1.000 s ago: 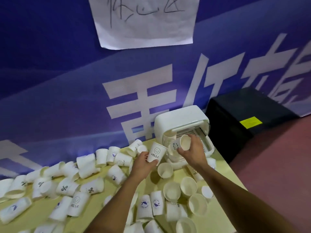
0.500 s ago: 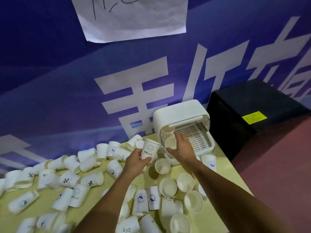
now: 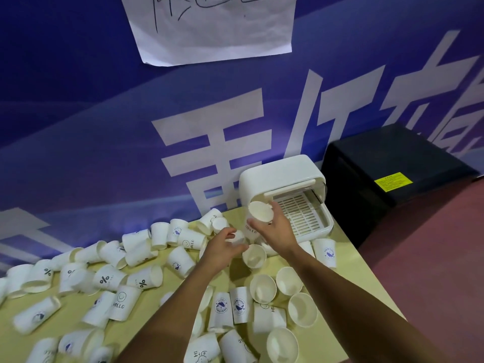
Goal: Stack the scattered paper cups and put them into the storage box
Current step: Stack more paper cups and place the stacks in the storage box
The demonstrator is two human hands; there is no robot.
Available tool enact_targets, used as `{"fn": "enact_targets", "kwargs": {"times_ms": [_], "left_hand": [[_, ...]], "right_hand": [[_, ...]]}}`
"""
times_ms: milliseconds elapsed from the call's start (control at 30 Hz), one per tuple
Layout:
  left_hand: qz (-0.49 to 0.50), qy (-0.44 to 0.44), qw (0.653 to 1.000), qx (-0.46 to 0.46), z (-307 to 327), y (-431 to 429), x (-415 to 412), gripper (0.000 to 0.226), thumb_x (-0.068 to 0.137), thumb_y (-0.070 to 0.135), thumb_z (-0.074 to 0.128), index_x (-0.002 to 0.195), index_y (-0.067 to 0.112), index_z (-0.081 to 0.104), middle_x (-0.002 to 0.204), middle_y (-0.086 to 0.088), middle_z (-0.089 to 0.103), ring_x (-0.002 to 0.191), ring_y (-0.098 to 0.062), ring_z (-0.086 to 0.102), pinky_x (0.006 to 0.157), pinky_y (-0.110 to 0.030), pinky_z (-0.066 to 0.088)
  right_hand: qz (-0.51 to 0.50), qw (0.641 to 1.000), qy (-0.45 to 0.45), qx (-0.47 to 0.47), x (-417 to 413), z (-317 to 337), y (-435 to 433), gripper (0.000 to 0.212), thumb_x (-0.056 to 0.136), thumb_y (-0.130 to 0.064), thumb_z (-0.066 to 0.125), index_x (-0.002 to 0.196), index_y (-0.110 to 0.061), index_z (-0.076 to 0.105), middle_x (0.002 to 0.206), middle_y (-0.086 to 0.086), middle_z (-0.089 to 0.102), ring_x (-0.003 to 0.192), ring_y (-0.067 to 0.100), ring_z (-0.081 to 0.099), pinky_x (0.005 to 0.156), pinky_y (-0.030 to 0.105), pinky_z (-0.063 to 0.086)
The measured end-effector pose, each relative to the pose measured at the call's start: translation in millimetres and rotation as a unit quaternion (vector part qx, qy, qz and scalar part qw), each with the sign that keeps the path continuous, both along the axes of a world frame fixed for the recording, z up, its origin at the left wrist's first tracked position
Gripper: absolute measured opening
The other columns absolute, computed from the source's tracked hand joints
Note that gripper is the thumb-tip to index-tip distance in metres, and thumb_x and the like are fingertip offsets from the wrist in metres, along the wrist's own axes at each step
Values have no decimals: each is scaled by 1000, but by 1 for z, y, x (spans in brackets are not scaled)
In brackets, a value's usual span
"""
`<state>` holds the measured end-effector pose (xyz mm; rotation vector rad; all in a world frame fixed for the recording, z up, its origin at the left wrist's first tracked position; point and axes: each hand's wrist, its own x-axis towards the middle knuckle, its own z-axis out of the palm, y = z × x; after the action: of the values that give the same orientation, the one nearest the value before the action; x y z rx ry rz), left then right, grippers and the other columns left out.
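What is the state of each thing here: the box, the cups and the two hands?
storage box: lid open, tray mostly bare
cup stack: held in right hand, at the box mouth
left hand: fingers open, reaching for a cup, holds nothing
scattered cups: mostly lying on their sides on the table

Two hands, one white storage box (image 3: pixel 281 176), one black cabinet (image 3: pixel 392 166), and dozens of paper cups (image 3: pixel 146 276).

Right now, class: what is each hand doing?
Left hand: open, reaching toward a small cup.
Right hand: closed on a cup stack.
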<state>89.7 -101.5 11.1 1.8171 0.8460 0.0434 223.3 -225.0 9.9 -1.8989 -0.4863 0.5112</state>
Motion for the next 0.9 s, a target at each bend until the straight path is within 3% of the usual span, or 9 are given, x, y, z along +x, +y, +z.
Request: {"fn": "enact_targets", "kwargs": {"times_ms": [100, 167, 267, 333, 467, 600, 800, 900], "left_hand": [[0, 36, 999, 31, -8, 4, -8, 56, 79, 39, 79, 127, 24, 55, 119, 4, 58, 105, -13, 59, 81, -27, 53], [5, 51, 998, 41, -13, 6, -14, 54, 80, 39, 78, 126, 23, 55, 118, 3, 59, 106, -14, 59, 93, -35, 52], [9, 62, 997, 43, -16, 7, -20, 53, 80, 39, 78, 126, 23, 56, 119, 2, 60, 110, -16, 59, 98, -39, 50], [10, 63, 997, 44, -15, 8, -23, 53, 79, 40, 78, 125, 23, 57, 117, 3, 59, 109, -14, 59, 92, -34, 52], [16, 60, 997, 43, -10, 13, -28, 49, 82, 37, 76, 125, 22, 57, 116, 4, 57, 99, -8, 58, 60, -13, 44], [34, 58, 997, 43, -13, 19, -35, 44, 83, 34, 77, 121, 23, 58, 114, 4, 58, 92, -3, 57, 52, -5, 41], [47, 61, 996, 49, -16, 32, -49, 46, 81, 34, 77, 122, 24, 58, 117, 3, 61, 103, -12, 59, 83, -24, 48], [64, 58, 995, 51, -9, 42, -63, 49, 81, 36, 77, 124, 23, 58, 117, 3, 61, 107, -15, 60, 90, -28, 49]], "right_hand": [[-62, 996, -64, -22, 9, -3, -5, 83, 76, -40, 84, 143, -28, 38, 133, -7, 53, 118, 14, 53, 100, 35, 49], [-62, 992, -94, -51, 14, -7, -7, 83, 75, -35, 86, 142, -28, 39, 137, -4, 51, 121, 16, 52, 100, 33, 47], [-54, 984, -131, -106, 16, -12, -6, 81, 75, -33, 86, 140, -27, 38, 136, -2, 51, 119, 21, 54, 95, 36, 51], [-43, 977, -158, -140, 16, -15, -4, 80, 77, -34, 84, 141, -24, 37, 136, 1, 51, 119, 23, 55, 93, 38, 54], [-12, 971, -165, -170, 14, -17, -2, 83, 79, -32, 83, 144, -18, 35, 139, 6, 48, 122, 26, 53, 98, 39, 51], [-9, 968, -180, -177, 10, -16, -3, 84, 80, -29, 82, 147, -13, 35, 142, 10, 46, 129, 28, 48, 105, 42, 47], [44, 963, -201, -174, -2, -10, 9, 63, 88, -34, 72, 142, -17, 44, 139, 6, 51, 122, 24, 52, 97, 36, 49], [109, 958, -207, -164, -17, -7, 28, 63, 89, -35, 70, 144, -18, 44, 144, 5, 50, 127, 24, 51, 100, 38, 48]]}}
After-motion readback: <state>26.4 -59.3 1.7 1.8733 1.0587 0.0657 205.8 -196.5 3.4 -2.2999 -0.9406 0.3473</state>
